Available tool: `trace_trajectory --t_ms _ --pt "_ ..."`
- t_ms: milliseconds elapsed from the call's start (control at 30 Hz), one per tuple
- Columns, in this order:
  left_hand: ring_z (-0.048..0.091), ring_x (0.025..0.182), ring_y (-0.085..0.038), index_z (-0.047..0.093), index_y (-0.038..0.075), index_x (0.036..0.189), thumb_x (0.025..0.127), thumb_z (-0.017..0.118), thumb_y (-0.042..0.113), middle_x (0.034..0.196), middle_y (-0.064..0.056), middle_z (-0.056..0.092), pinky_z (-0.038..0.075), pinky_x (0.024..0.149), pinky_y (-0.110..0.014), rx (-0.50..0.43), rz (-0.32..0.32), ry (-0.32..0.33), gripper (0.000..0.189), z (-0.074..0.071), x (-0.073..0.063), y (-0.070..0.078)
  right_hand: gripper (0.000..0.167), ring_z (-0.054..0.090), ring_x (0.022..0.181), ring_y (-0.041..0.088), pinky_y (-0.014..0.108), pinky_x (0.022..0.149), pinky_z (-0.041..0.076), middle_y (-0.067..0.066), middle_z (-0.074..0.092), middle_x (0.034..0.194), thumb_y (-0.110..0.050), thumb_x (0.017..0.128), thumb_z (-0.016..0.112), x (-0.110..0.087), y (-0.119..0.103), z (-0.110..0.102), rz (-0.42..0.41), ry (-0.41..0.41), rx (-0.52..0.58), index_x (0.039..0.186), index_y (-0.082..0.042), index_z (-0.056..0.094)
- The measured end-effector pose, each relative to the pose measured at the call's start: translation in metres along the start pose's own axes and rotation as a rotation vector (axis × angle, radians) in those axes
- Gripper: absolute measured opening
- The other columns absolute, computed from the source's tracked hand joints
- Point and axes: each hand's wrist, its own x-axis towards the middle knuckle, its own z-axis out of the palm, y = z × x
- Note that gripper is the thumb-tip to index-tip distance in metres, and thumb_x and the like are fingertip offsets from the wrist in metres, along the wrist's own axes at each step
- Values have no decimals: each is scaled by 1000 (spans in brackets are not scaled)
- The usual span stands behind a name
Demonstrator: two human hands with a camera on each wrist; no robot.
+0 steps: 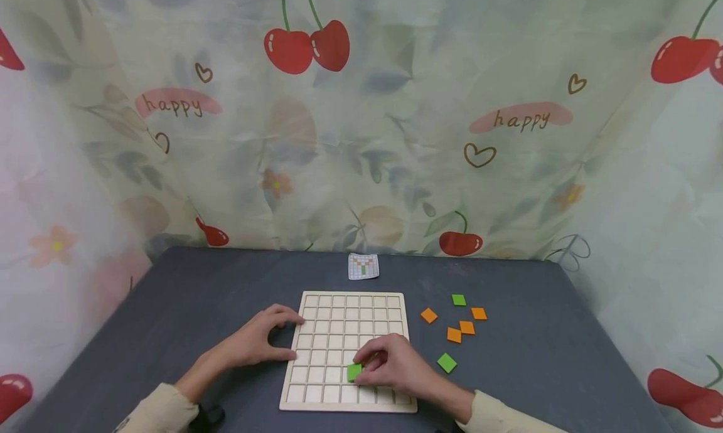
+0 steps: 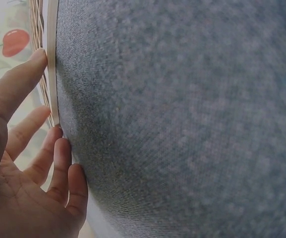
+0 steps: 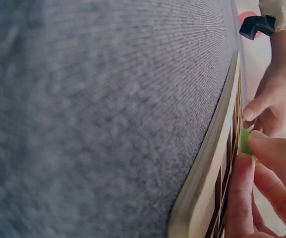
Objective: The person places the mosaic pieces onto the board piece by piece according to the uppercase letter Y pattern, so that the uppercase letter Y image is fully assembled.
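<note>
A pale wooden grid board (image 1: 323, 326) with square cells lies on the dark table. My right hand (image 1: 390, 364) pinches a green square tile (image 1: 354, 373) between thumb and fingers, over a cell in the lower middle of the board. In the right wrist view the same green tile (image 3: 245, 142) shows at the fingertips, close to the grid. My left hand (image 1: 257, 337) touches the board's left edge with thumb and fingertips, fingers spread. The left wrist view shows that hand (image 2: 38, 173) against the board's rim (image 2: 52, 64).
Right of the board lie several orange tiles (image 1: 454, 335) and two green tiles (image 1: 447, 363). Behind the board is a small card (image 1: 363, 267) with a coloured grid pattern. A printed curtain (image 1: 361, 138) hangs around the dark table (image 1: 237, 276).
</note>
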Motion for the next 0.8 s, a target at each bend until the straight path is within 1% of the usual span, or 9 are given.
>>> trace_trajectory --t_ms 167,633,800 --pt "53 113 -31 63 10 135 88 82 38 134 -11 51 41 94 -57 -7 16 -4 58 -1 0 1 21 70 72 16 26 69 53 -2 72 81 -9 79 88 0 -1 0 8 4 -14 97 -7 78" --pt "52 113 -31 63 10 134 88 83 37 133 -10 51 40 94 -57 1 22 -5 57 -2 -1 2 20 69 71 12 26 67 53 3 72 86 -8 79 89 4 -2 3 -19 -9 -39 96 -7 78" --pt "53 113 -30 64 10 134 87 83 37 133 -10 52 40 94 -56 10 16 -4 58 -2 0 3 21 69 71 12 26 67 54 2 73 87 -8 79 89 5 -3 4 -9 -13 -40 96 -7 78"
